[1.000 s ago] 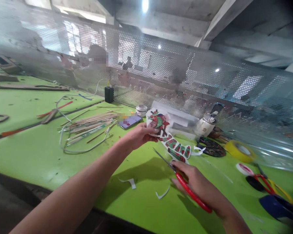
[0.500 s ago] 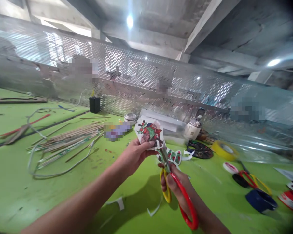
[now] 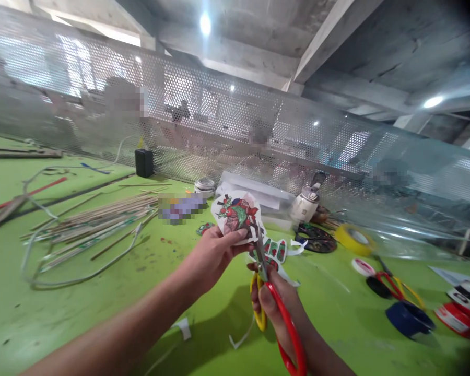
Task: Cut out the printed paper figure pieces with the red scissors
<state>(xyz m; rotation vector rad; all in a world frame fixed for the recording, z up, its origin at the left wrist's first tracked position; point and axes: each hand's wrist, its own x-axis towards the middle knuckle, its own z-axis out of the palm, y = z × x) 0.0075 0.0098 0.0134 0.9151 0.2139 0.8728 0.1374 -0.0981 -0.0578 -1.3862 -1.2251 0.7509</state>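
My left hand (image 3: 215, 256) pinches a piece of white paper (image 3: 237, 211) printed with a red and green figure, thumb on top. My right hand (image 3: 284, 308) is wrapped round scissors (image 3: 261, 261) with one red and one yellow handle. Their blades point up at the paper's lower right edge, slightly apart. Behind the scissors, more printed cut-outs (image 3: 274, 250) in green and red lie on the table, with a curled white strip beside them. A small green cut-out (image 3: 206, 228) lies left of the held paper.
Thin bamboo sticks (image 3: 97, 214) and a looped cable (image 3: 31, 261) cover the left of the green table (image 3: 113, 324). At right are yellow tape (image 3: 354, 239), blue tape (image 3: 409, 318), other scissors (image 3: 399, 287) and a red roll (image 3: 460, 317). A kettle-like container (image 3: 305, 203) stands behind, before a perforated screen (image 3: 219, 120).
The view has shifted slightly, so things on the table appear further left. Both hands keep their holds; the paper has turned a little and the green cut-out at its left now shows.
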